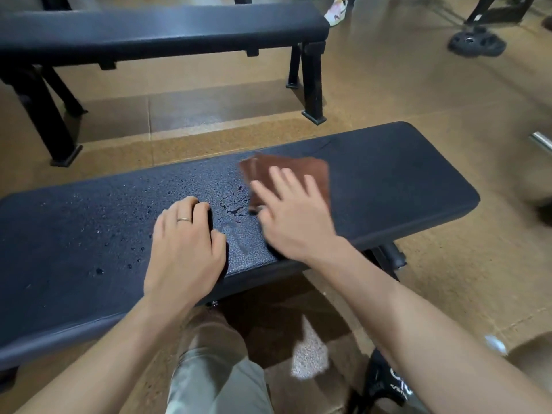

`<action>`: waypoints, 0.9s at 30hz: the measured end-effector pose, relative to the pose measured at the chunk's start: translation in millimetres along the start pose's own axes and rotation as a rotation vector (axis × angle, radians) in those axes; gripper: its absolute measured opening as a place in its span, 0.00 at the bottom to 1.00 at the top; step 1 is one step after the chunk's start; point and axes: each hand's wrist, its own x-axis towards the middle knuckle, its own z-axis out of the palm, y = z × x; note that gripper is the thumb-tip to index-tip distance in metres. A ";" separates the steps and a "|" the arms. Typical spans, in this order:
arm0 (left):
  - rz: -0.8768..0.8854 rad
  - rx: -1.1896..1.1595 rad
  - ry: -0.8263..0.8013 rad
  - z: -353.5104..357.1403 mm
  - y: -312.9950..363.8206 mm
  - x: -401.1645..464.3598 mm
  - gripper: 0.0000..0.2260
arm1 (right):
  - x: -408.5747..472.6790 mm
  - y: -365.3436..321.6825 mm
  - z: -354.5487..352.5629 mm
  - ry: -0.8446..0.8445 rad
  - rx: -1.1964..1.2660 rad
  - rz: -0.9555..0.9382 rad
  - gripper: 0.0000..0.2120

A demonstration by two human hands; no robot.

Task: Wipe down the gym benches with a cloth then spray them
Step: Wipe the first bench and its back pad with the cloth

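The right hand (289, 210), blurred, is laid with straight spread fingers flat on a brown cloth (286, 174) at the centre of the frame, while the left hand (186, 246), on which a ring (183, 219) is worn, is rested just left of it with fingers curled under and nothing held. Both are set on the near bench (403, 180), a dark padded top dotted with water drops (131, 228) across its left half and dry at right. A second bench (155, 28) is seen across the upper left on the brown floor (388, 94), a weight plate (478, 43) at the upper right.
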 end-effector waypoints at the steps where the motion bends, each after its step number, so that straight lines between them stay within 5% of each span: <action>1: 0.003 0.002 -0.005 0.2 0.1 0.3 0.17 | 8.1 -16.1 1.2 -0.014 0.035 -0.088 0.29; 7: -0.020 -0.007 -0.012 -1.5 -0.4 1.5 0.20 | 84.2 -26.5 -2.8 -0.120 0.083 -0.163 0.25; 18: -0.029 -0.021 0.021 -1.6 1.1 2.4 0.16 | 104.4 164.8 -6.4 -0.055 0.024 0.416 0.26; 22: -0.027 0.002 0.028 -1.5 3.2 1.6 0.15 | 113.8 103.0 -2.8 -0.077 0.028 0.485 0.26; 27: -0.026 -0.001 0.025 -1.1 1.5 1.4 0.17 | 98.9 -38.4 1.8 -0.042 0.029 0.097 0.27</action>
